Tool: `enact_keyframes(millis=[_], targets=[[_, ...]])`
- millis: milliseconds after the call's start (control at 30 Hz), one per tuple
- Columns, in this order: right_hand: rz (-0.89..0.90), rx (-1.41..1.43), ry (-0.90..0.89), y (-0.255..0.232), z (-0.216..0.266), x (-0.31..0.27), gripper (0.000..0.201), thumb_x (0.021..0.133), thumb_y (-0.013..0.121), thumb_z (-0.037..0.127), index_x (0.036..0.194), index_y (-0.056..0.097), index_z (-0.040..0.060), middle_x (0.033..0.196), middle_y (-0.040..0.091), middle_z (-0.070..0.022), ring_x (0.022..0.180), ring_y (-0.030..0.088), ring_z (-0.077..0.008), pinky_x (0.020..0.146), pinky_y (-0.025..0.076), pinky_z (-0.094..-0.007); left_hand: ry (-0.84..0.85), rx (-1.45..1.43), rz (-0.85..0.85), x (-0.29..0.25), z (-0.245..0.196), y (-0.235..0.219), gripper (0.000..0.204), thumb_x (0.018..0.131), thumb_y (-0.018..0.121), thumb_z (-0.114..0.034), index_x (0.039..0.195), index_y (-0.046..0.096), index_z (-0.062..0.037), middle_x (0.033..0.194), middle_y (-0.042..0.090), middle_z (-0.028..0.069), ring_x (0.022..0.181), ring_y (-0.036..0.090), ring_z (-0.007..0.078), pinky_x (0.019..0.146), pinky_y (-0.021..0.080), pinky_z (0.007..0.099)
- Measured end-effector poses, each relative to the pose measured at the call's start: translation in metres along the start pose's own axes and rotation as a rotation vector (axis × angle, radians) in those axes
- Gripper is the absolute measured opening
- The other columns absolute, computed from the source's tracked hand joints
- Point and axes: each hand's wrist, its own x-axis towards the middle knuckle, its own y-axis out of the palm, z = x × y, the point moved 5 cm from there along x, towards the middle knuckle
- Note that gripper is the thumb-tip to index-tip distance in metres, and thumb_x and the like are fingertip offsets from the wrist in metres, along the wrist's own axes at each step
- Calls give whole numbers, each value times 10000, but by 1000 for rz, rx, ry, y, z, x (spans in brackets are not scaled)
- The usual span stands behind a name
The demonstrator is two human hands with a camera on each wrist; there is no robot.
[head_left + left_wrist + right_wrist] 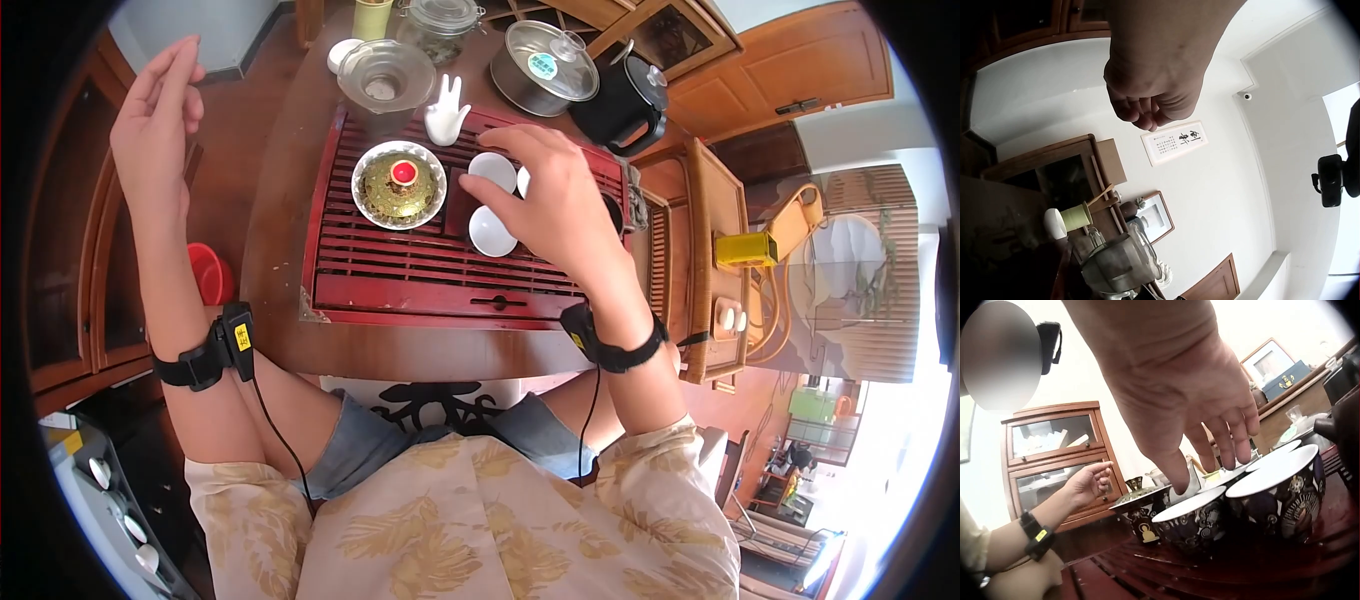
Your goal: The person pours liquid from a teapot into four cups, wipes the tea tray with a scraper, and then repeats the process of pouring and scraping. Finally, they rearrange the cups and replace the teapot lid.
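Observation:
My right hand [550, 195] hovers over the small tea cups, thumb and fingers spread apart with nothing between them. Below it are a near cup [492, 232] and a far cup [490, 170], both white inside; others are partly hidden by the hand. In the right wrist view the outside of a cup [1282, 500] is dark and patterned, and the fingertips hang close above the rims. A lidded gaiwan [400, 190] with a red-topped knob stands left of the cups on the red slatted tea tray [400, 292]. My left hand [160, 125] is raised left of the table, loosely curled, holding nothing.
Behind the gaiwan stand a glass bowl [385, 75], a white hand-shaped figurine [447, 115] and a lidded glass jar [438, 40]. A glass-lidded pot [540, 75] and a black kettle [625, 100] are at the back right. A red bucket [208, 273] sits at lower left.

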Motion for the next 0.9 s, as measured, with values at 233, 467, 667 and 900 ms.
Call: enact_keyframes(millis=[233, 467, 667, 900], targets=[[-60, -87, 29, -32, 24, -41, 474, 814, 957, 256, 1196, 749, 68, 1107, 767, -122, 1088, 669, -359, 985, 507, -480, 5, -2, -9, -1, -1, 1, 355, 1032, 828, -230, 1314, 790, -17, 1011, 756, 1, 721, 550, 25, 652, 403, 201], [9, -115, 64, -16, 21, -59, 589, 735, 1009, 270, 1195, 690, 84, 1107, 757, -109, 1080, 641, -339, 959, 486, -469, -15, 9, -10, -2, 0, 3, 342, 1038, 819, -227, 1306, 792, -17, 1009, 751, -1, 716, 541, 27, 652, 399, 202], [-4, -115, 73, -9, 16, -61, 572, 744, 997, 232, 1199, 689, 74, 1109, 754, -127, 1099, 644, -344, 974, 487, -466, -15, 22, -1, -2, 0, 3, 330, 1068, 787, -206, 1335, 786, -12, 1008, 731, -14, 723, 539, 24, 648, 394, 203], [-22, -92, 70, -25, 19, -61, 572, 770, 995, 230, 1218, 687, 52, 1148, 745, -144, 1109, 652, -362, 978, 517, -481, -5, 46, -4, -3, 0, 2, 328, 1078, 774, -202, 1351, 784, -22, 1013, 732, -12, 729, 540, 25, 650, 398, 203]])
